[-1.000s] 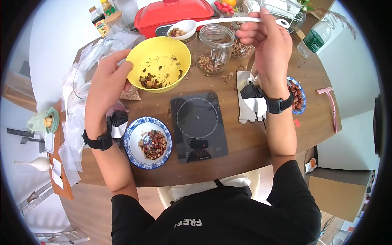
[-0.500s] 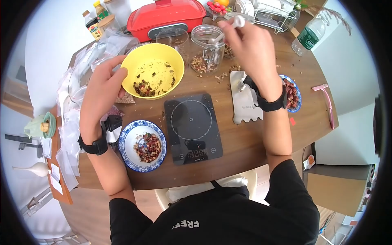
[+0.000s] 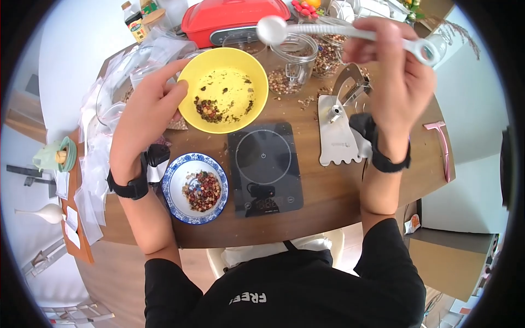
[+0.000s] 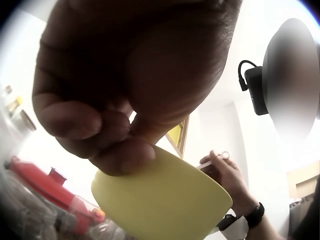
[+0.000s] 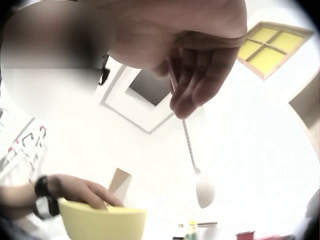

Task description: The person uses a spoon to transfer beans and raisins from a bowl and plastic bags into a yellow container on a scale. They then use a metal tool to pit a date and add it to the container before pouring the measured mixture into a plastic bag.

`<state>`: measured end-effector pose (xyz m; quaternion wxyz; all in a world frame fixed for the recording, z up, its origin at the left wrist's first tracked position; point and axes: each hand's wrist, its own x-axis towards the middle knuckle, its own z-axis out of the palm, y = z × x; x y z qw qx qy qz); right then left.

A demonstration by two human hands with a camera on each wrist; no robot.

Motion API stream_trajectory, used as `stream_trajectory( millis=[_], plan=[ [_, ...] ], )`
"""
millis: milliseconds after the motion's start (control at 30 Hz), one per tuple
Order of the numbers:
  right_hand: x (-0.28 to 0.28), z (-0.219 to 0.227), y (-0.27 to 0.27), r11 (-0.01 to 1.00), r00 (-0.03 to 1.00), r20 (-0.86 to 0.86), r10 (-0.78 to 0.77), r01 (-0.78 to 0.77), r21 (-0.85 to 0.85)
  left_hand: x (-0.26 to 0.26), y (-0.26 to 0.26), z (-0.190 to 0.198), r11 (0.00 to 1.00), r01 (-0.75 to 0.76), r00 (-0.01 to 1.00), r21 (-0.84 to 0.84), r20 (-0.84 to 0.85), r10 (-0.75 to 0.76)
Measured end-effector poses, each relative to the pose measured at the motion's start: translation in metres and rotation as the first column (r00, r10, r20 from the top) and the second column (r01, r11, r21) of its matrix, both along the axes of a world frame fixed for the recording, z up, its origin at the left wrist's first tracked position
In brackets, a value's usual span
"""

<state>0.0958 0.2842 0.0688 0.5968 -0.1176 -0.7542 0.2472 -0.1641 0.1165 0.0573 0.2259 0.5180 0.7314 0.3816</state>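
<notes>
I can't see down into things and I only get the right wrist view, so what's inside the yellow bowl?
Observer: A small heap of mixed beans or grains lies in the yellow bowl.
Operator: Any device nearby?
Observer: Yes, a flat black device with a circle marked on top.
Operator: What's to its left?
Observer: A blue-and-white bowl, holding another mixed heap.

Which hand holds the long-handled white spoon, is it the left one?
No, the right hand holds the long-handled white spoon, while the left hand grips the yellow bowl at its rim.
</notes>
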Motion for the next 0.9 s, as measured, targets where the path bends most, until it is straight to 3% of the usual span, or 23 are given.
stream_trajectory(
  millis=[33, 67, 167, 200, 367, 433, 467, 600, 667, 767, 833, 900],
  plan=[
    [0.007, 0.004, -0.004, 0.997, 0.997, 0.013, 0.081, -0.081, -0.007, 0.002, 0.0, 0.0, 1.0, 0.004, 1.0, 0.006, -0.022, -0.004],
    [0.011, 0.007, -0.003, 0.971, 0.976, 0.062, 0.208, -0.214, 0.103, 0.003, 0.001, 0.0, 1.0, 0.011, 0.999, 0.011, -0.045, -0.01],
    [0.007, 0.0, -0.006, 0.96, 0.96, 0.143, 0.241, -0.257, 0.107, 0.004, 0.001, -0.004, 1.0, 0.0, 0.997, -0.013, -0.072, -0.001],
    [0.001, 0.003, -0.012, 0.93, 0.911, 0.205, 0.358, -0.368, 0.015, 0.005, 0.002, -0.004, 1.0, 0.0, 0.997, -0.015, -0.074, -0.002],
    [-0.018, -0.009, -0.01, 0.899, 0.845, 0.311, 0.435, -0.427, -0.098, 0.008, 0.002, -0.005, 0.999, 0.042, 0.999, -0.016, -0.026, -0.042],
    [-0.019, -0.007, -0.009, 0.866, 0.765, 0.459, 0.451, -0.5, -0.018, 0.005, 0.002, -0.008, 0.998, 0.054, 0.998, -0.027, -0.015, -0.055],
    [-0.018, -0.006, -0.01, 0.843, 0.734, 0.455, 0.504, -0.533, -0.072, 0.003, 0.001, -0.009, 0.997, 0.065, 0.998, -0.036, -0.002, -0.065],
    [-0.012, -0.008, -0.008, 0.837, 0.757, 0.416, 0.503, -0.547, -0.016, 0.005, 0.001, -0.007, 0.998, 0.046, 0.997, -0.048, -0.062, -0.049],
    [-0.01, -0.006, -0.011, 0.911, 0.853, 0.328, 0.406, -0.405, -0.073, 0.005, 0.001, -0.007, 0.998, 0.062, 0.997, -0.025, -0.036, -0.063],
    [-0.01, -0.003, -0.008, 0.933, 0.849, 0.435, 0.3, -0.356, 0.051, 0.007, 0.001, -0.004, 0.996, 0.081, 0.994, -0.049, -0.074, -0.084],
    [-0.013, -0.005, -0.018, 0.942, 0.857, 0.425, 0.291, -0.334, 0.03, 0.007, 0.002, -0.005, 0.995, 0.082, 0.992, -0.058, -0.095, -0.087],
    [-0.015, -0.003, -0.027, 0.91, 0.829, 0.385, 0.406, -0.328, -0.253, 0.008, 0.002, -0.005, 0.994, 0.088, 0.989, -0.067, -0.116, -0.096]
  ],
)
